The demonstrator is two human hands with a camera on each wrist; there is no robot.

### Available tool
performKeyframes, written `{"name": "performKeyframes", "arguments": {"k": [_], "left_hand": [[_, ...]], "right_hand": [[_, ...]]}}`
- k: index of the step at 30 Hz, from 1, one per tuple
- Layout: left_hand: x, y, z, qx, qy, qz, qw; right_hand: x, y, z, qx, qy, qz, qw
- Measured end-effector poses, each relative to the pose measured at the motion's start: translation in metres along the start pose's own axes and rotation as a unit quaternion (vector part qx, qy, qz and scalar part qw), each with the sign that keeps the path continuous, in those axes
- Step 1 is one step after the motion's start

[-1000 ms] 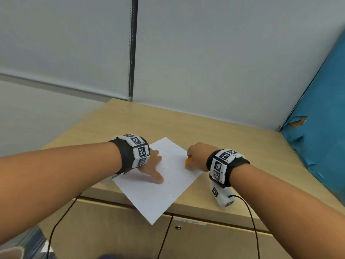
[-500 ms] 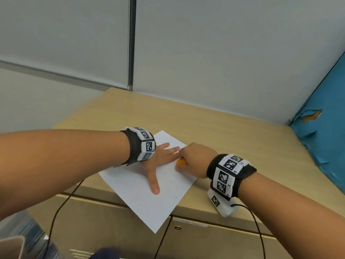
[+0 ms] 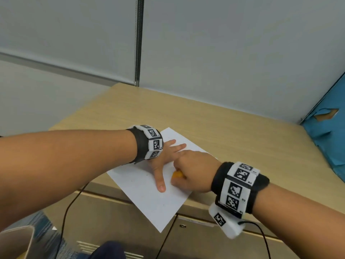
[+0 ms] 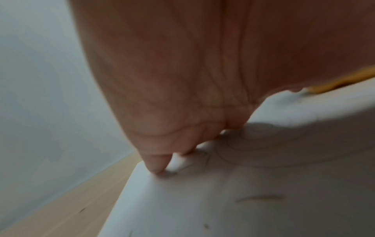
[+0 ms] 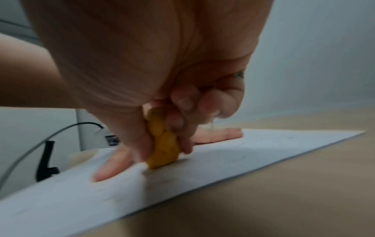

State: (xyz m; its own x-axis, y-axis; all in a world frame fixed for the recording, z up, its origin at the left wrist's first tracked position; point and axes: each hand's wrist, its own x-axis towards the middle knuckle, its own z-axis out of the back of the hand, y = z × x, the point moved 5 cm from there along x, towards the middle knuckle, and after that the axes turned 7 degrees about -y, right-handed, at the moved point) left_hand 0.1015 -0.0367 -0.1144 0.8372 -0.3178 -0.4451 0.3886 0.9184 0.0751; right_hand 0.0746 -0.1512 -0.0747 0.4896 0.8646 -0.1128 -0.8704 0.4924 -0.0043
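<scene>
We see a white sheet of paper (image 3: 149, 199) lying skewed on the wooden worktop (image 3: 242, 143), its near corner sticking out past the front edge above the cupboard doors (image 3: 196, 245). The left hand (image 3: 162, 159) lies flat on the middle of the sheet, palm down. Its fingers (image 3: 179, 146) are straight and spread apart, and the thumb points back toward the near edge. In the left wrist view we make out fingertips pressing on the paper, with faint curved pencil lines (image 4: 253, 144) just beside them.

The right hand (image 3: 194, 171) sits just right of the left one; we cannot tell whether the two touch. Its fingers (image 5: 182, 102) are curled tight round a small yellow eraser (image 3: 177, 174), pinched against the thumb. The right wrist view, though blurred, shows the eraser's lower end down on the paper, just beside the left thumb.

Both wrists carry black bands (image 3: 149, 143) with black-and-white marker squares. A dark cable (image 3: 65, 217) hangs down the cupboard front below the left arm. A blue board (image 3: 328, 146) stands at the right end of the worktop.
</scene>
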Motion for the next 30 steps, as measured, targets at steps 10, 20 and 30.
{"name": "performKeyframes", "arguments": {"k": [10, 20, 30], "left_hand": [[-0.008, -0.006, 0.007, 0.010, 0.007, 0.011, 1.000], [-0.006, -0.005, 0.005, 0.016, 0.010, 0.007, 1.000], [-0.003, -0.001, 0.002, 0.011, 0.006, 0.011, 1.000]], "right_hand": [[0.006, 0.015, -0.002, 0.048, 0.011, -0.007, 0.999], [0.009, 0.007, 0.000, 0.056, 0.002, -0.010, 0.998], [0.007, 0.000, 0.002, 0.059, 0.002, -0.043, 0.997]]}}
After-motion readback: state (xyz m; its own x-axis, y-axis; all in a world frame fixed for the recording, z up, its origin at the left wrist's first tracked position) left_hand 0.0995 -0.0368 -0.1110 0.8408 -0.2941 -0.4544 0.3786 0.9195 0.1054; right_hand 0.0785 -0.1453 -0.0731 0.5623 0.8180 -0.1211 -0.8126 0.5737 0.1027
